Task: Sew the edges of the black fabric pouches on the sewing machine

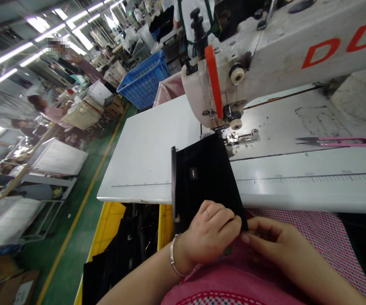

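Observation:
A black fabric piece (pixel 203 178) with a small label lies on the white sewing table (pixel 148 152), its far end under the presser foot (pixel 230 134) of the sewing machine (pixel 265 55). My left hand (pixel 210 235) pinches the near edge of the fabric at the table's front edge; it wears a ring and a bracelet. My right hand (pixel 273 248) sits just to the right, fingers curled, its fingertips meeting the same near corner of the fabric.
Pink thread snips (pixel 338 141) lie on the machine bed at the right. A yellow bin (pixel 106 231) with black fabric pieces stands left of my lap. A blue crate (pixel 145 82) sits beyond the table. Other workers and tables fill the left aisle.

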The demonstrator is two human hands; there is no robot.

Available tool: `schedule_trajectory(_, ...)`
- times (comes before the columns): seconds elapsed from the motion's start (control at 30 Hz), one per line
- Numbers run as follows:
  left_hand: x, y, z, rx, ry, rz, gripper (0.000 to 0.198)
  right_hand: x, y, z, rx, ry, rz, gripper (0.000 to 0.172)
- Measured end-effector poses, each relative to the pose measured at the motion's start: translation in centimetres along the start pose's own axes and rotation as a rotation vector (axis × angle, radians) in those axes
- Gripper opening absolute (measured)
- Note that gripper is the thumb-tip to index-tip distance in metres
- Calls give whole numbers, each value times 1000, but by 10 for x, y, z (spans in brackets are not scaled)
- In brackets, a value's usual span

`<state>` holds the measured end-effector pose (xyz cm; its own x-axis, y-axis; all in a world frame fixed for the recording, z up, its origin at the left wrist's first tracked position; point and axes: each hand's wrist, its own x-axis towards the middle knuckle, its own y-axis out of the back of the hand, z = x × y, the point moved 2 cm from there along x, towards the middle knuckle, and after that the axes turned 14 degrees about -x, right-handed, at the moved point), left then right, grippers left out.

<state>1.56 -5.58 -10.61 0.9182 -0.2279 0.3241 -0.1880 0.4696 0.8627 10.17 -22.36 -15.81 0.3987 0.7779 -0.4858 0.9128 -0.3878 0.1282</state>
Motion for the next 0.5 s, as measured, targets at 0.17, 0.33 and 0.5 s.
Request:
schedule_trajectory(0.17,0,-4,-2,-68,-8,87,14,-4,15,0,-501,334,376,8)
schedule_trajectory(0.33,4,2,-2,-133,-46,132,15,-3,25,-12,-755,838,565,20)
schedule_trajectory(0.5,3,1,0,-156,-50,128,15,1,32,-21,-905,959,549,21)
